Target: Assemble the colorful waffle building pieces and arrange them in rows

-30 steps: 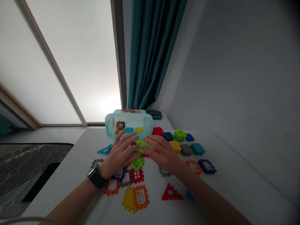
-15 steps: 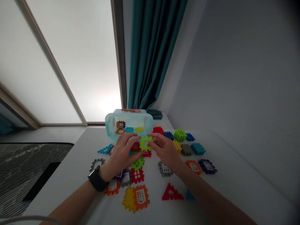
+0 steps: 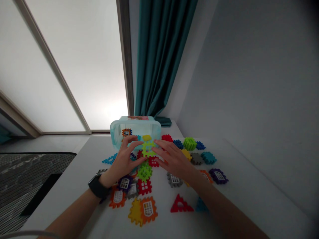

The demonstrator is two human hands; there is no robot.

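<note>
A lime-green plastic building panel (image 3: pixel 149 149) with window openings stands raised between my two hands, in front of the bin. My left hand (image 3: pixel 124 161), with a dark watch at the wrist, curves around the panel's left side, thumb low and index finger high at its edge. From the right, my right hand (image 3: pixel 173 158) has its fingertips at the panel's right edge. Just below lie a red window panel (image 3: pixel 154 161), a green panel (image 3: pixel 145 172) and another red window panel (image 3: pixel 145 187). Under my left hand are a purple window panel (image 3: pixel 125 183) and a grey one (image 3: pixel 133 190).
A clear bluish bin (image 3: pixel 114 132) lies on its side at the back with several pieces inside. To the right are a green stack (image 3: pixel 189 143), a teal piece (image 3: pixel 208 157) and a purple window panel (image 3: pixel 218 176). A red triangle (image 3: pixel 181 204) lies near the front.
The lime-green panel sits slightly farther left and lower in view, tipped differently. My left fingers have spread wider around it, and my right fingers have straightened somewhat.
</note>
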